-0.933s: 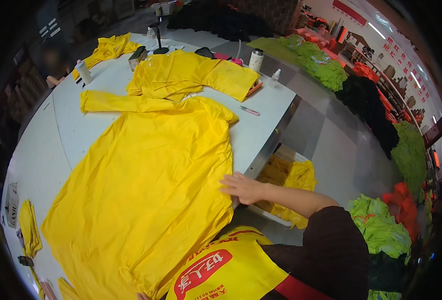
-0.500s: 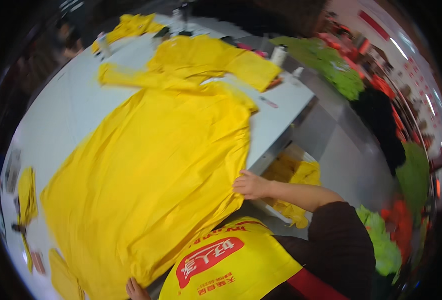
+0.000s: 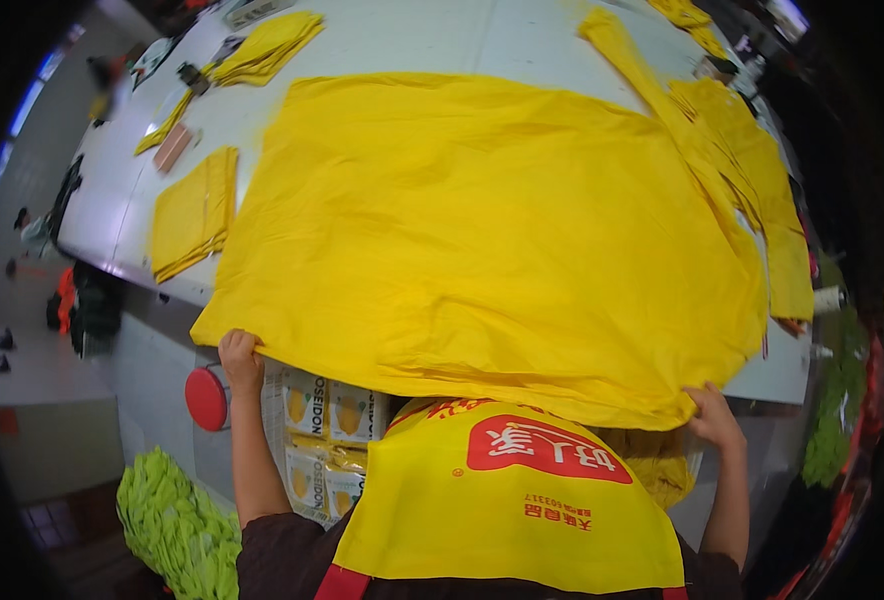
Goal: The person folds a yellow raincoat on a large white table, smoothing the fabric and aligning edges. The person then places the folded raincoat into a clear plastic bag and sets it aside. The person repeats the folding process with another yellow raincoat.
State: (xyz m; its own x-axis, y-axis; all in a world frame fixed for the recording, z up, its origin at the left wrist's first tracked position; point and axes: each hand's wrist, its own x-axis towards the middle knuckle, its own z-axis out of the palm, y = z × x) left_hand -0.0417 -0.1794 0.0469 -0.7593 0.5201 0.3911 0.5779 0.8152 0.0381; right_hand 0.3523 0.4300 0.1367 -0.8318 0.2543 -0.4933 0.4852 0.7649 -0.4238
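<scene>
A large yellow garment (image 3: 482,230) lies spread flat over the white table (image 3: 412,40), its near hem hanging past the table's front edge. My left hand (image 3: 239,352) grips the hem's left corner. At the right corner of the same hem, my right hand (image 3: 710,412) pinches the fabric. Both arms are stretched wide apart. I wear a yellow apron with a red patch (image 3: 522,490).
A folded yellow stack (image 3: 194,212) lies at the table's left end, more yellow pieces (image 3: 262,45) beyond it and along the right side (image 3: 762,190). Under the table edge stand printed cartons (image 3: 327,415) and a red round stool (image 3: 205,398). Green fabric (image 3: 177,515) is heaped on the floor.
The view has swung down over the table. My right hand stayed on the hem and my left hand has come up and taken the other corner. The garment now lies spread wide.
</scene>
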